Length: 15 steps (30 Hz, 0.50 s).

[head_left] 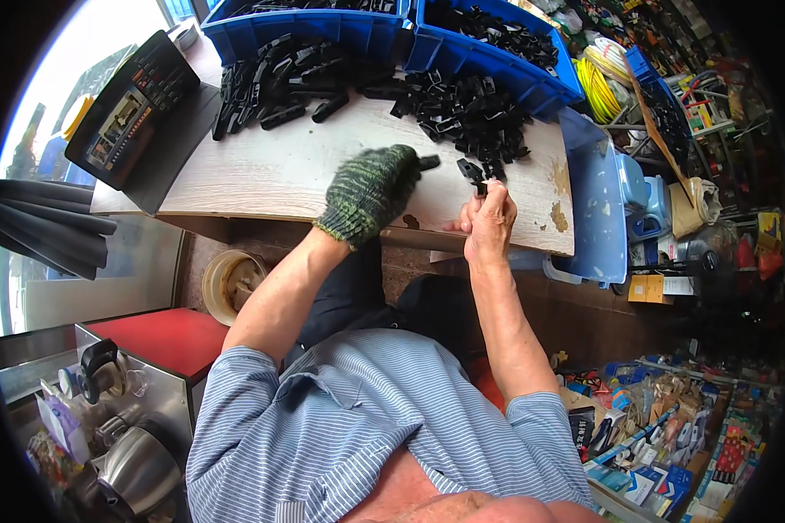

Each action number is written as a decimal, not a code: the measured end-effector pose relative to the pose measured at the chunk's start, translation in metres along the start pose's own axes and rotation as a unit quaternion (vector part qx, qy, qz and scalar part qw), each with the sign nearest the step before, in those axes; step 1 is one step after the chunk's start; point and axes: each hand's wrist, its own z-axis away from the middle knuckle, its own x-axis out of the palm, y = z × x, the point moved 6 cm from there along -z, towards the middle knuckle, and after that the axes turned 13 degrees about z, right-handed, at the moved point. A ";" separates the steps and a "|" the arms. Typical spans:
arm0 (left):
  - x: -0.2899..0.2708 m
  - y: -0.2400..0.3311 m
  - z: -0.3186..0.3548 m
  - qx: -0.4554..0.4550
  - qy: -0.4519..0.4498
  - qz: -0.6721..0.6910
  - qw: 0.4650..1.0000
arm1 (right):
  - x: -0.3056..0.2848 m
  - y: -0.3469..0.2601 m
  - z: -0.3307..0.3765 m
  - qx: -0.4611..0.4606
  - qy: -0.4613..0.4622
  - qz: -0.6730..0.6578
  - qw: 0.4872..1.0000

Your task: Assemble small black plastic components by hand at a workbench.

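the gloved left hand [371,192] is closed on a small black part [429,161] over the wooden board [279,170]. the bare right hand [488,218] is clamped on a black clip [473,172] at the board's near edge, just beside the left hand but not touching it. loose black parts [471,113] are heaped behind both hands, in front of two blue bins [358,35].

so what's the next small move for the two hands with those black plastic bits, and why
Probably bring the gloved left hand across so its black piece meets the black part pinched in the bare right hand. Each hand holds one piece, a small gap separates them above the wooden table, and both point toward each other.
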 end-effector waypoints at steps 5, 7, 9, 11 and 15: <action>0.029 0.028 0.011 -0.009 -0.050 0.183 0.982 | -0.008 0.006 -0.008 -0.034 0.057 0.015 0.998; 0.040 0.029 0.009 -0.040 -0.085 0.192 0.977 | -0.014 0.012 -0.012 -0.058 0.079 0.034 0.995; 0.046 0.027 0.008 -0.059 -0.065 0.217 0.972 | -0.019 0.018 -0.018 -0.082 0.074 0.057 0.992; 0.046 0.023 0.009 -0.066 -0.065 0.219 0.971 | -0.010 0.011 -0.010 -0.077 0.072 0.034 0.994; 0.050 0.021 0.008 -0.055 -0.016 0.233 0.971 | -0.009 0.004 -0.005 -0.116 0.071 0.078 0.988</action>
